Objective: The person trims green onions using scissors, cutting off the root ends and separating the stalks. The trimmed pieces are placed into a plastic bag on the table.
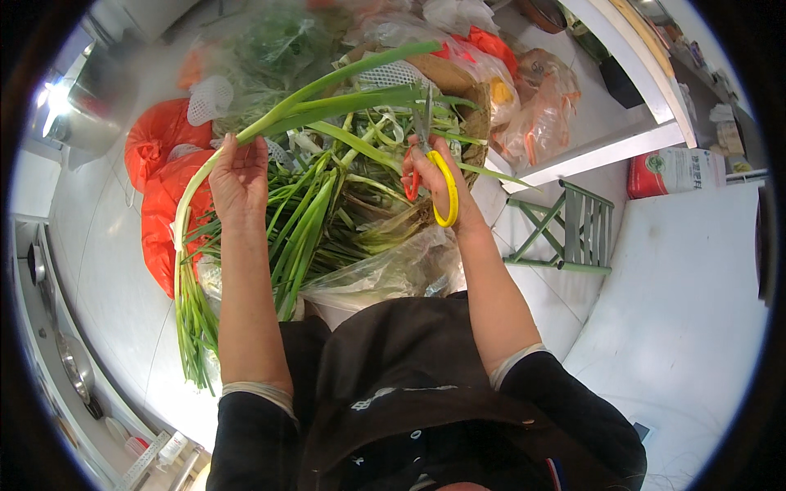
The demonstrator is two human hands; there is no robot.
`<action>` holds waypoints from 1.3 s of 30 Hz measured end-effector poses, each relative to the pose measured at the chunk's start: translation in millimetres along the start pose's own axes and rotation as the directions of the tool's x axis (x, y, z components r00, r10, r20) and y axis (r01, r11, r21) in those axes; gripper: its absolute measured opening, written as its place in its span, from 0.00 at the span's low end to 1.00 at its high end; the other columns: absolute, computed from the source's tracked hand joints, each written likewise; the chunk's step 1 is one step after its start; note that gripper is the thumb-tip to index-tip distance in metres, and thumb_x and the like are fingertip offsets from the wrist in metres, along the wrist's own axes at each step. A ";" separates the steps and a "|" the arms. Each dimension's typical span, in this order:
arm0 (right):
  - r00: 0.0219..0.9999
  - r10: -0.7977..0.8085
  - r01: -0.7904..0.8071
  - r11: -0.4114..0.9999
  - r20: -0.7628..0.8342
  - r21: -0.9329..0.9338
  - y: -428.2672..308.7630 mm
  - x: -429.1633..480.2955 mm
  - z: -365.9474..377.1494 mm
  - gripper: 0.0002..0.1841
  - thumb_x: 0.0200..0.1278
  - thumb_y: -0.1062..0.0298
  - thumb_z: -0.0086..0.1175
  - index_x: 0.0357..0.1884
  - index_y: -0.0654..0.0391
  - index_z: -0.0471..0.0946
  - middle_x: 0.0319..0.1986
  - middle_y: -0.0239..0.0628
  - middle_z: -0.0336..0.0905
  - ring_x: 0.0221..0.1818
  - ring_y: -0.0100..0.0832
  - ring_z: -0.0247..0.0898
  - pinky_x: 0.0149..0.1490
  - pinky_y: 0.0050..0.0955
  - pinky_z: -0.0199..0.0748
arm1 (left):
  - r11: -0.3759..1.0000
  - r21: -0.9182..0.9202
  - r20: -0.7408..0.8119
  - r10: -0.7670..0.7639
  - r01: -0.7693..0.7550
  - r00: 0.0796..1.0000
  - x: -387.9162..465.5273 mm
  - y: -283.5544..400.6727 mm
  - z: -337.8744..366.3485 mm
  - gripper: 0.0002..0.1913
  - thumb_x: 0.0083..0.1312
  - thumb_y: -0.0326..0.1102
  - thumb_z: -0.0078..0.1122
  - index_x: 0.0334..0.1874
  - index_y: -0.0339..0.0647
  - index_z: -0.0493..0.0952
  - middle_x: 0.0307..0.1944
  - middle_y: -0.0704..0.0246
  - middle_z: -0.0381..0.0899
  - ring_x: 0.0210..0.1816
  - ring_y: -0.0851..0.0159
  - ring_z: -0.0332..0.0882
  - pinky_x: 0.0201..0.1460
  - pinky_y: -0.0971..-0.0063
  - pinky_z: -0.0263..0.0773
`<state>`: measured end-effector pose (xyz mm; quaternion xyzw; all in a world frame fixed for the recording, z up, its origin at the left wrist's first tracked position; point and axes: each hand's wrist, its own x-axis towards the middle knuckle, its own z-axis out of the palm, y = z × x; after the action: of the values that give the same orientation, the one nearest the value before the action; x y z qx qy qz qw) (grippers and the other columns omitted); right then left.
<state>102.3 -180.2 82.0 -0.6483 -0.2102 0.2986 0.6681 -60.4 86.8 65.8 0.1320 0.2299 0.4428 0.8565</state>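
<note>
A long green onion stalk [284,110] is held by my left hand [241,178], its pale end curving down to the left and its green leaves reaching up to the right. In my right hand [439,181] are scissors [450,190] with one yellow and one red handle loop, their metal blades pointing up near the leaf tips. Whether the blades touch the leaves I cannot tell. Beneath both hands lies a heap of green onions and trimmings [307,227]. Thinner green stalks [195,344] hang or lie at the lower left beside my forearm.
Red plastic bags [175,215] sit left of the heap, with a clear bag of greens [276,49] behind. A torn cardboard box [478,116] borders the heap. On the right stand a green folding stool [562,230], a white table frame [595,153] and a red-and-white package [672,172].
</note>
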 end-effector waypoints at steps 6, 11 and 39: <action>0.996 0.034 -0.049 0.979 -0.081 -0.199 -9.3 -1.2 -0.8 0.19 0.71 0.52 0.54 0.47 0.59 0.71 0.28 0.32 0.72 0.30 0.22 0.67 0.37 0.23 0.68 | 0.997 0.072 0.022 -0.004 0.002 1.000 -4.1 -3.8 1.1 0.07 0.67 0.27 0.64 0.43 0.32 0.77 0.39 0.62 0.83 0.44 0.60 0.81 0.56 0.59 0.79; 0.984 0.114 -0.140 0.970 -0.138 -0.197 -5.3 0.9 -1.6 0.21 0.68 0.47 0.57 0.37 0.58 0.72 0.25 0.33 0.72 0.25 0.23 0.67 0.31 0.24 0.68 | 0.998 0.055 0.043 0.000 -0.002 0.999 -0.8 -4.2 -5.2 0.07 0.67 0.27 0.63 0.44 0.32 0.77 0.40 0.60 0.82 0.45 0.59 0.81 0.56 0.59 0.79; 0.972 0.233 -0.232 0.972 -0.032 0.022 -10.6 1.3 -15.3 0.17 0.73 0.49 0.51 0.41 0.55 0.70 0.22 0.29 0.68 0.24 0.22 0.66 0.30 0.22 0.66 | 0.996 0.093 0.037 -0.012 0.009 0.999 3.0 5.0 -11.5 0.05 0.68 0.27 0.61 0.43 0.34 0.77 0.39 0.62 0.83 0.41 0.61 0.82 0.50 0.61 0.81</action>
<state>114.8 -190.4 91.3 -0.6674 -0.1188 0.3655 0.6379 -68.2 92.4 57.3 0.1786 0.2349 0.4247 0.8559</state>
